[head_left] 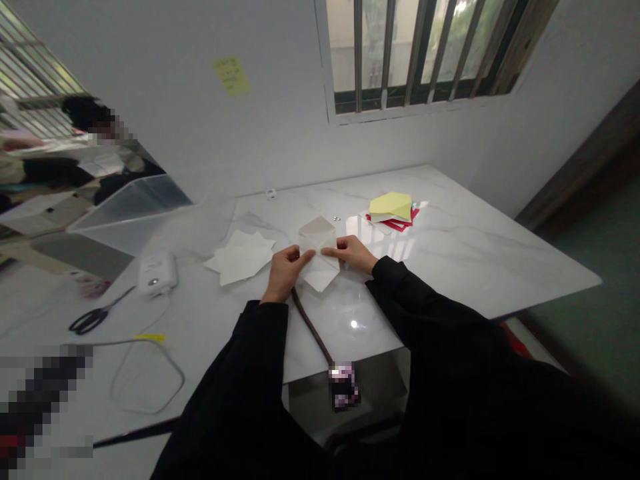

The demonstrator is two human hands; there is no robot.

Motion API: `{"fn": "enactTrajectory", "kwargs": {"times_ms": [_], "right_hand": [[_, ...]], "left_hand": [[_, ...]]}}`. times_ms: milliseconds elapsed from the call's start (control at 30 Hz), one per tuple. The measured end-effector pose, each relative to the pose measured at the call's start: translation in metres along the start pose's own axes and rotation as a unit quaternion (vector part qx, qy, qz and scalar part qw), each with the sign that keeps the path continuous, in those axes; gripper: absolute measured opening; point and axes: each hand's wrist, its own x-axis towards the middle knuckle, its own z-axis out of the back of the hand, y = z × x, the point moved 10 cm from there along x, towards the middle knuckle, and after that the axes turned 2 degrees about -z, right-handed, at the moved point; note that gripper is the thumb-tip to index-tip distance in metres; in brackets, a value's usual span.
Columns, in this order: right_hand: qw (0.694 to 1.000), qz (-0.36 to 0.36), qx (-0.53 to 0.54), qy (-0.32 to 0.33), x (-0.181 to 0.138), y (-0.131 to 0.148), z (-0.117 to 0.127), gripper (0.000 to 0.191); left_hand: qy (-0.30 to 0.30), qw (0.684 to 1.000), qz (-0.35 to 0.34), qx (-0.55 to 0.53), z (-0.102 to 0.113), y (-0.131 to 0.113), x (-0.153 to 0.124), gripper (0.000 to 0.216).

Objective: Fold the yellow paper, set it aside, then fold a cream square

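Observation:
Between my two hands is a white paper envelope (319, 270), partly folded, with its pointed top flap up and a lower flap pointing toward me. My left hand (286, 270) pinches its left edge, thumb on the front and fingers behind. On the other side my right hand (356, 253) grips the right edge, its thumb pressed on the paper near the middle. Left of my left hand lies a loose pile of white paper sheets (245, 257). Further right on the table is a stack of yellow, white and red envelopes (393, 208).
A white power strip (157, 275) with a grey cable and black scissors (93, 320) lie at the left. A brown strap (313, 328) hangs over the table's front edge. Small bits (337, 219) lie behind the envelope. A clear plastic bin (123, 213) stands far left, near another person.

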Motion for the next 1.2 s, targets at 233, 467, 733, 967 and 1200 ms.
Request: {"fn": "enactTrajectory", "kwargs": {"times_ms": [233, 467, 733, 967, 1200], "right_hand": [[1.0, -0.007, -0.018, -0.004, 0.001, -0.003, 0.002, 0.045], [1.0, -0.009, -0.009, -0.002, 0.001, -0.003, 0.002, 0.044], [1.0, -0.003, -0.022, -0.015, 0.008, -0.012, 0.006, 0.043], [0.99, 0.002, 0.018, -0.143, 0.009, -0.01, 0.043, 0.045], [0.985, -0.015, 0.031, -0.168, 0.009, -0.016, 0.049, 0.043]], "left_hand": [[0.008, 1.0, 0.004, -0.012, -0.002, 0.003, 0.0, 0.048], [0.018, 1.0, 0.002, -0.017, -0.003, 0.002, -0.001, 0.053], [0.017, 0.999, -0.028, 0.019, -0.002, -0.001, 0.003, 0.047], [-0.019, 0.997, -0.064, 0.043, 0.01, -0.007, 0.007, 0.059], [0.061, 0.974, -0.171, 0.139, -0.014, -0.028, -0.007, 0.06]]}}
